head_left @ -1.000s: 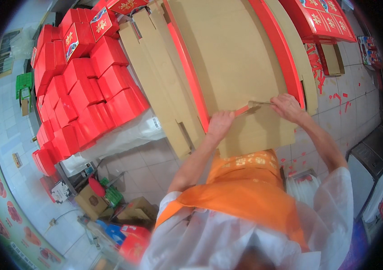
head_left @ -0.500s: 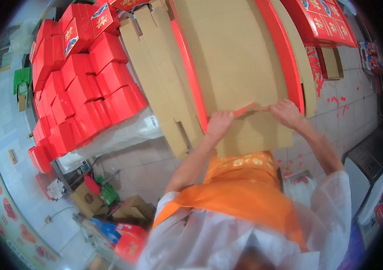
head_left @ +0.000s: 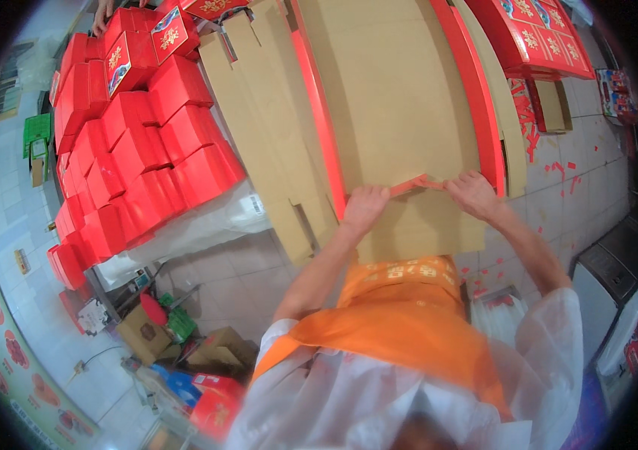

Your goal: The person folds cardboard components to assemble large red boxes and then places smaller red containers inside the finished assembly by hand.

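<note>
In front of me lies a large cardboard box blank (head_left: 394, 82), brown inside, with red raised side walls. My left hand (head_left: 366, 208) is closed on the left part of its near end, beside the left red wall. Close to the right wall, my right hand (head_left: 473, 196) is closed on the same near end. Between the hands a narrow red-edged flap (head_left: 410, 184) is bent up, with a kink near my right hand. The brown near panel (head_left: 420, 229) hangs toward my orange apron (head_left: 401, 315). My fingertips are partly hidden behind the cardboard.
Many red boxes (head_left: 135, 146) are piled at the left, where another person's hand (head_left: 101, 16) touches the far ones. Flat brown cardboard (head_left: 266, 127) lies beside the blank. More red boxes (head_left: 536, 37) stand at the far right, above red scraps (head_left: 559, 166) on the tiled floor.
My right hand has shifted slightly left and down, and the flap between my hands is bent a little more. Another person's hand has come into view at the far left.
</note>
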